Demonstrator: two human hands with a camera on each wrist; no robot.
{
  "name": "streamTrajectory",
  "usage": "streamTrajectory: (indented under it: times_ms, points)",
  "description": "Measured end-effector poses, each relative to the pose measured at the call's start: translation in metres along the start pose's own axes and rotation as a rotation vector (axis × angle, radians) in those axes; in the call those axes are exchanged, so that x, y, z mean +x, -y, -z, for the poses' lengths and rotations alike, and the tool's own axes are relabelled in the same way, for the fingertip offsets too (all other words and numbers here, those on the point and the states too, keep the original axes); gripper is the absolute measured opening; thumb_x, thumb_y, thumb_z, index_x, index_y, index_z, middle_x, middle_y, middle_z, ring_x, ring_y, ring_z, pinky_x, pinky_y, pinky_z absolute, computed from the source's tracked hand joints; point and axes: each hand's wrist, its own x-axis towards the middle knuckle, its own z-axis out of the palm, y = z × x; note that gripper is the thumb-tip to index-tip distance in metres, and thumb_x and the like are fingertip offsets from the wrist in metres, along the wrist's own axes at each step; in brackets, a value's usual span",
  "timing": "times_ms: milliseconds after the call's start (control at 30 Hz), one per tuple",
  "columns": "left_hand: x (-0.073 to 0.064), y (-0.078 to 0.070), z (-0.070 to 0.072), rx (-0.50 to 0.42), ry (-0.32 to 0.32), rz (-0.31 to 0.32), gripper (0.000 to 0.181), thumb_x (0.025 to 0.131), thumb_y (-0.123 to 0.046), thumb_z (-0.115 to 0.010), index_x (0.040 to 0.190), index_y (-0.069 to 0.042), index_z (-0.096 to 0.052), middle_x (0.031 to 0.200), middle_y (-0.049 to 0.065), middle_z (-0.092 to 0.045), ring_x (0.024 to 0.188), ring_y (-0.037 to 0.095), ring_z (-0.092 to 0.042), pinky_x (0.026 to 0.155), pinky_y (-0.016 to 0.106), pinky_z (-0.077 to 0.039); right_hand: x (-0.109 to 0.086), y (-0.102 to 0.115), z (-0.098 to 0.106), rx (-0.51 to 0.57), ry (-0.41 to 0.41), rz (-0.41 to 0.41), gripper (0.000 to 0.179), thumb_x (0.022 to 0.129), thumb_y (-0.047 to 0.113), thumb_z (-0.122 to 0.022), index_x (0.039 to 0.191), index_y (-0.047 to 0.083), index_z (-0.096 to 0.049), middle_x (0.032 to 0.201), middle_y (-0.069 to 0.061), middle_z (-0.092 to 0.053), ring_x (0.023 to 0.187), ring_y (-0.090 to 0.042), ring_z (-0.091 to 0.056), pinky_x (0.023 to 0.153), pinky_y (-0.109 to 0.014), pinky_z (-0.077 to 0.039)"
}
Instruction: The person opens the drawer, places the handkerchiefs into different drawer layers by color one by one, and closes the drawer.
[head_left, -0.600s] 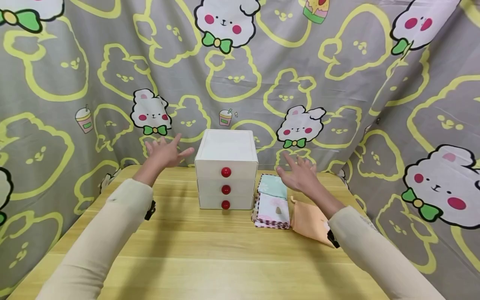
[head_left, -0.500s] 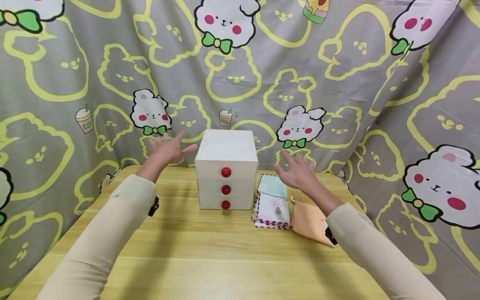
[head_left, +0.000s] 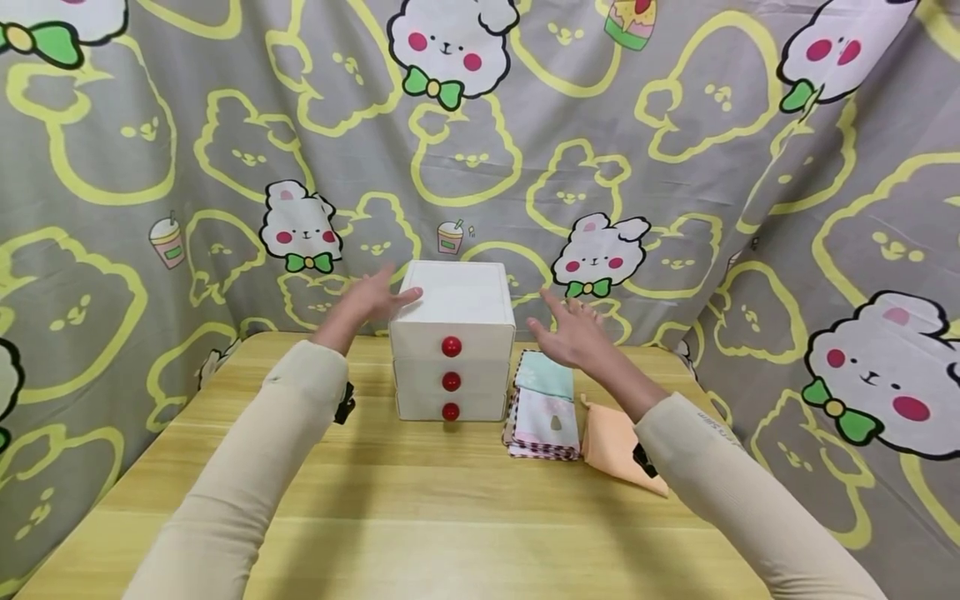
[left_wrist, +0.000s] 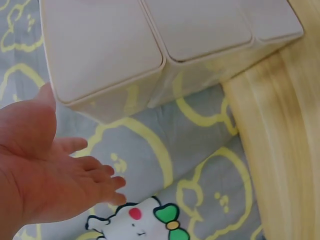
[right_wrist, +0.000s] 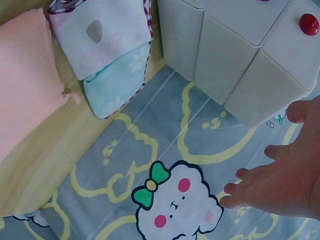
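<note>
A white drawer cabinet [head_left: 453, 292] with three drawers stands towards the back of the table, a red knob [head_left: 451, 346] on each drawer front. My left hand [head_left: 366, 300] is at the cabinet's upper left side, fingers spread and palm bare in the left wrist view [left_wrist: 50, 170]. Its thumb overlaps the cabinet's top left edge in the head view; I cannot tell whether they touch. Apart from the cabinet's right side is my right hand [head_left: 573, 333], raised above the folded cloths with its fingers spread [right_wrist: 287, 167]. Neither hand holds anything.
To the right of the cabinet lies a stack of folded patterned cloths [head_left: 547, 421] with checked edges. Beside it is a peach cloth [head_left: 618, 446] with a small loop. A grey cartoon-print curtain [head_left: 472, 133] hangs behind and along both sides of the wooden table [head_left: 450, 500].
My left hand has moved right, up to the cabinet's left edge. The right hand has shifted left, closer to the cabinet. The cabinet and cloths have stayed in place.
</note>
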Motion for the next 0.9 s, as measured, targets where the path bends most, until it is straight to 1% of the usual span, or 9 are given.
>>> streamTrajectory:
  times_ms: [67, 200, 333, 433, 500, 567, 667, 800, 900]
  points:
    - [0.003, 0.002, -0.002, -0.043, 0.021, -0.003, 0.088, 0.105, -0.054, -0.045, 0.163, -0.010, 0.005, 0.168, 0.024, -0.004, 0.154, 0.048, -0.007, 0.121, 0.064, -0.013, 0.000, 0.001, 0.000, 0.013, 0.004, 0.003, 0.071, 0.105, 0.053, -0.037, 0.165, 0.023, -0.013, 0.164, -0.031, -0.015, 0.151, -0.055, -0.007, 0.119, -0.070, -0.004]
    - [0.009, 0.005, -0.006, -0.095, 0.052, -0.005, 0.090, 0.105, -0.052, -0.045, 0.163, -0.006, 0.005, 0.168, 0.025, -0.004, 0.154, 0.047, -0.008, 0.123, 0.061, -0.015, 0.000, 0.003, 0.000, 0.025, 0.009, 0.002, 0.071, 0.105, 0.052, -0.037, 0.165, 0.022, -0.013, 0.164, -0.031, -0.014, 0.151, -0.056, -0.006, 0.120, -0.069, -0.003]
    - [0.012, 0.009, -0.006, -0.164, 0.100, 0.039, 0.089, 0.105, -0.052, -0.044, 0.162, 0.000, 0.001, 0.167, 0.027, -0.005, 0.154, 0.047, -0.011, 0.123, 0.059, -0.016, 0.001, 0.005, 0.000, 0.027, 0.007, 0.004, 0.071, 0.105, 0.052, -0.038, 0.165, 0.023, -0.014, 0.165, -0.031, -0.015, 0.151, -0.055, -0.007, 0.120, -0.068, -0.003]
    - [0.014, 0.011, -0.004, -0.242, 0.162, 0.045, 0.080, 0.106, -0.047, -0.045, 0.161, 0.001, -0.012, 0.163, 0.027, -0.023, 0.147, 0.045, -0.031, 0.120, 0.056, -0.029, 0.000, 0.006, -0.001, 0.021, 0.007, 0.009, 0.070, 0.105, 0.051, -0.038, 0.165, 0.022, -0.014, 0.164, -0.031, -0.016, 0.151, -0.055, -0.009, 0.120, -0.067, -0.004]
    - [0.017, 0.010, -0.004, -0.287, 0.198, 0.024, 0.069, 0.107, -0.040, -0.046, 0.157, 0.001, -0.024, 0.154, 0.026, -0.039, 0.135, 0.040, -0.047, 0.113, 0.053, -0.041, 0.000, 0.007, -0.001, 0.019, 0.007, 0.017, 0.070, 0.105, 0.051, -0.039, 0.165, 0.022, -0.014, 0.164, -0.031, -0.017, 0.150, -0.055, -0.011, 0.120, -0.068, -0.005]
    - [0.019, 0.009, -0.004, -0.325, 0.228, 0.001, 0.059, 0.108, -0.034, -0.046, 0.153, 0.001, -0.033, 0.143, 0.023, -0.049, 0.122, 0.035, -0.054, 0.106, 0.049, -0.048, 0.000, 0.008, -0.001, 0.021, 0.010, 0.030, 0.071, 0.105, 0.050, -0.039, 0.165, 0.021, -0.014, 0.164, -0.031, -0.018, 0.150, -0.055, -0.013, 0.120, -0.069, -0.008]
    - [0.021, 0.009, -0.004, -0.366, 0.242, -0.001, 0.055, 0.109, -0.030, -0.047, 0.152, 0.002, -0.036, 0.140, 0.022, -0.052, 0.118, 0.032, -0.057, 0.104, 0.046, -0.050, -0.001, 0.011, 0.000, 0.051, 0.008, 0.053, 0.072, 0.105, 0.051, -0.040, 0.164, 0.020, -0.016, 0.163, -0.029, -0.021, 0.150, -0.052, -0.018, 0.118, -0.071, -0.015]
    - [0.023, 0.011, -0.003, -0.402, 0.231, 0.026, 0.060, 0.108, -0.029, -0.049, 0.157, 0.000, -0.030, 0.145, 0.023, -0.049, 0.128, 0.035, -0.054, 0.109, 0.048, -0.047, -0.004, 0.021, 0.004, 0.116, 0.002, 0.090, 0.072, 0.104, 0.053, -0.042, 0.164, 0.022, -0.017, 0.164, -0.021, -0.027, 0.150, -0.047, -0.027, 0.116, -0.069, -0.025]
    - [0.023, 0.012, -0.003, -0.423, 0.221, 0.038, 0.063, 0.108, -0.029, -0.051, 0.159, -0.001, -0.027, 0.148, 0.023, -0.047, 0.133, 0.036, -0.051, 0.111, 0.049, -0.045, -0.006, 0.032, 0.008, 0.162, 0.000, 0.108, 0.073, 0.103, 0.056, -0.042, 0.164, 0.025, -0.018, 0.165, -0.014, -0.030, 0.149, -0.043, -0.031, 0.116, -0.066, -0.028]
